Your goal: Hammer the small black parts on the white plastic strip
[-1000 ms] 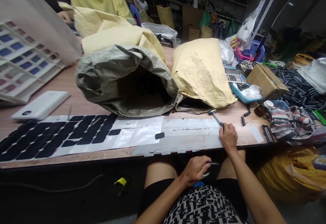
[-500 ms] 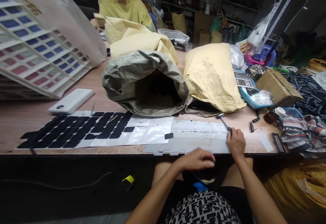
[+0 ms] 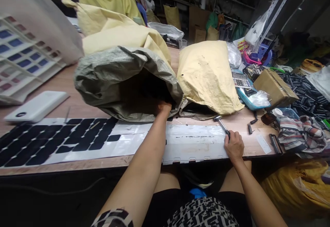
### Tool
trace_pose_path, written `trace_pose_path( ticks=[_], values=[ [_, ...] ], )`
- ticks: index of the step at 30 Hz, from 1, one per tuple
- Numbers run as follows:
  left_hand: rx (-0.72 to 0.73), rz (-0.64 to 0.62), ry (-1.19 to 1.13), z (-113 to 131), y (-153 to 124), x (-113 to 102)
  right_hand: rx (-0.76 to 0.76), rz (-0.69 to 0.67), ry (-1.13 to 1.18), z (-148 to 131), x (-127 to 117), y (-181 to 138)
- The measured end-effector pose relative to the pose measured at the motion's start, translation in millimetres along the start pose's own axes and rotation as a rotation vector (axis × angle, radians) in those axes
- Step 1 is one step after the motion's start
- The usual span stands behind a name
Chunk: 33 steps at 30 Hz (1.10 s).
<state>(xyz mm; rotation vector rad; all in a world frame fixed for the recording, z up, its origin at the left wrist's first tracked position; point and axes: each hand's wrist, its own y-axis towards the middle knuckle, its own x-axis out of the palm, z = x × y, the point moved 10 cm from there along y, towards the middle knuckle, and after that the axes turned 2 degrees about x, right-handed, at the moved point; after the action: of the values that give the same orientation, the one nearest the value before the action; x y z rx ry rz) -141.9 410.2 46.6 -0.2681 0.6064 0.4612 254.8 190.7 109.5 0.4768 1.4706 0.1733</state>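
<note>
Grey woven cloth rims the open sack (image 3: 103,80), which lies on the bench (image 3: 79,110), mouth towards the person and length running away to the back left. The left hand (image 3: 164,107) is nearer, just inside the mouth's right side; its fingers are lost in shadow, so I cannot tell whether they grasp anything. The right hand (image 3: 234,147), well apart, clasps a hammer (image 3: 222,125) by its handle, head pointing away.

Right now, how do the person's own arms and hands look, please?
The right hand is bare, and the right forearm shows no sleeve or watch. The left hand is ungloved where it shows. The left arm is bare below a sleeve with a black and pale geometric pattern.
</note>
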Motion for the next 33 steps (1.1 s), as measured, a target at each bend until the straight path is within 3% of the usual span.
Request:
trace_pose_path(
  ticks=[5,8,10,12,15,19,25,28,33],
  values=[
    [-0.033,0.098,-0.104,-9,-7,-24,0.007,-0.016,0.005,1,1,0],
    [0.02,0.15,-0.532,-9,-37,-37,0.002,-0.015,0.012,0,1,0],
    [0.034,-0.006,-0.902,-5,-70,-23,0.0,-0.01,0.013,0,1,0],
    [-0.024,-0.281,-1.175,5,-114,4,-0.003,-0.006,0.011,1,1,0],
    [-0.216,-0.606,-1.321,10,-179,45,0.0,0.001,0.008,1,1,0],
    [-0.356,-0.776,-1.294,10,-225,74,0.002,0.008,0.012,1,0,-1],
    [-0.299,-0.881,-1.148,13,-238,87,0.015,0.007,0.015,2,1,-2],
    [-0.117,-0.839,-0.925,16,-230,93,0.028,-0.006,0.016,3,4,-3],
    [0.483,-0.553,-0.335,46,-215,90,0.04,-0.023,0.022,3,5,-4]
  ],
)
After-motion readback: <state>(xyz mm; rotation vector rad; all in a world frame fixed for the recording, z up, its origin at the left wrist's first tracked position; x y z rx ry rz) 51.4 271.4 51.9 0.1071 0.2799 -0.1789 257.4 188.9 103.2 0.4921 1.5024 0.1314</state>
